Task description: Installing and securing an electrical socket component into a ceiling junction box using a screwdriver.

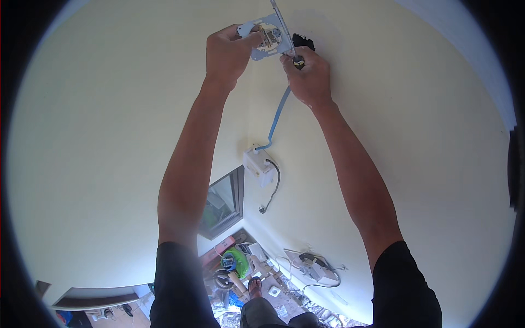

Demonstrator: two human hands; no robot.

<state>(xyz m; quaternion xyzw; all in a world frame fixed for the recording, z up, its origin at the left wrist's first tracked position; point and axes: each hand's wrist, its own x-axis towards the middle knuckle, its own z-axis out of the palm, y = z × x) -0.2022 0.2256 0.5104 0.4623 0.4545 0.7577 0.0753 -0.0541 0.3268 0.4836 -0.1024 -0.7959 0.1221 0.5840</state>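
High up at the wall, my left hand (228, 54) grips the rim of a socket insert's metal mounting plate (257, 53), its thumb at the inner workings. The plate is tilted and stands off the wall. My right hand (310, 76) is closed round a slim tool with a long metal shaft (283, 24) and a dark, yellow-marked end (298, 62), which looks like a screwdriver. The shaft passes across the plate's right edge; where its tip lies is out of view. A black wall box (304, 41) shows just behind my right fingers.
A blue conduit (278, 115) runs from below my right hand to a white junction box (260, 168) with a hanging black plug lead (278, 183). Lower down are a window (223, 202), a wall panel with cables (314, 268), and a floor cluttered with tools and bags (235, 261).
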